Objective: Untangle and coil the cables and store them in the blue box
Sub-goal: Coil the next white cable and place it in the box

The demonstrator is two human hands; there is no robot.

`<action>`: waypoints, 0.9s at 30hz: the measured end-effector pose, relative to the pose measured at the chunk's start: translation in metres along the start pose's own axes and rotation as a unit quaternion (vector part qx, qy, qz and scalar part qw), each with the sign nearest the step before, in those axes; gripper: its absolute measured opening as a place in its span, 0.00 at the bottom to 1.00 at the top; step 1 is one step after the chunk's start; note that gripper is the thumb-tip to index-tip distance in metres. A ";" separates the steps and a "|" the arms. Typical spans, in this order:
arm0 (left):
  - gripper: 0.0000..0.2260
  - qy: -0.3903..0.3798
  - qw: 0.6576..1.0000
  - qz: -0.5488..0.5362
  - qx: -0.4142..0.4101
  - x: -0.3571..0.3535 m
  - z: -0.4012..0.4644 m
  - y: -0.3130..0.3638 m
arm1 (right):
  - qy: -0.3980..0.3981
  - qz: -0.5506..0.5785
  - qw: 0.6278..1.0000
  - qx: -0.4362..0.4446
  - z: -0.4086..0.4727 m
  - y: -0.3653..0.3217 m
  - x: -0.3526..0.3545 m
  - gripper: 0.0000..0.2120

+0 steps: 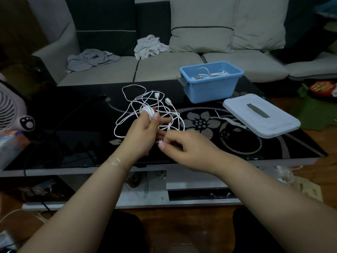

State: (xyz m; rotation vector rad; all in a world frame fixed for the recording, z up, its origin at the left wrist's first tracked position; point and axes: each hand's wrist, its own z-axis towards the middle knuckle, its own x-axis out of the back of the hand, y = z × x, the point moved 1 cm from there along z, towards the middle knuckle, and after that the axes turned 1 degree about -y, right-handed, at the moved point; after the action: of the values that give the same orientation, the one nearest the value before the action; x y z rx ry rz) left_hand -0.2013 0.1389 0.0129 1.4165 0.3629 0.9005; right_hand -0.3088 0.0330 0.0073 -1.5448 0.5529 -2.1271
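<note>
White cables (145, 105): thin, light, limp; tangled in loose overlapping loops at the centre of the counter (73, 143), partly lifted off the glass. Two USB plugs (157, 95) visible at the far side of the tangle, just beside each other. Small wound bundle (147, 111) already formed on the left hand (145, 130), fingers curled, thumb pressing the turns. Right hand (184, 145) just right of the left, thumb and forefinger pinching a white end piece or short stretch of cable; exact part too small to tell.

Handling judgement: soft cord with no stiffness, likely to spring out of a coil if released; smooth jacket likely slippery on glass. Negligible weight. Best held at a plug end, the only rigid part, then fed loop by loop; pulling on a mid-length loop likely to tighten crossings. Sharp bends at the plug necks best avoided.

Blue box (209, 88): open, far right on the counter, well apart from the tangle; white cable already inside. Lid (260, 115) flat on the counter, near right of the box. Black cable (76, 114) running across the left of the counter, apart from the white tangle. Fan (9, 106) at far left edge. Sofa (164, 68) beyond the counter, with crumpled cloths (149, 46).
</note>
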 end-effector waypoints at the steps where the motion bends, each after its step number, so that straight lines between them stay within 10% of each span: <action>1: 0.13 -0.015 0.998 0.059 -0.004 0.001 -0.001 -0.001 | 0.018 0.012 1.000 -0.001 0.001 0.001 0.004 0.11; 8: 0.29 -0.154 0.984 0.090 0.004 -0.010 -0.012 0.011 | 0.078 -0.043 0.995 -0.051 0.002 0.015 0.029 0.19; 14: 0.24 -0.256 0.967 0.005 -0.002 -0.010 -0.017 0.013 | 0.071 0.050 0.993 -0.080 0.007 0.034 0.037 0.27; 27: 0.24 -0.216 0.900 -0.375 0.041 -0.001 -0.006 0.010 | 0.094 0.223 0.966 -0.097 0.021 0.048 -0.005 0.17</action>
State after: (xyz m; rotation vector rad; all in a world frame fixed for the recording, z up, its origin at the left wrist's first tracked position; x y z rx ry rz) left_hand -0.2089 0.1413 0.0210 1.3464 0.5541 -0.0643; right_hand -0.2815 -0.0051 -0.0171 -1.1735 1.0908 -1.9158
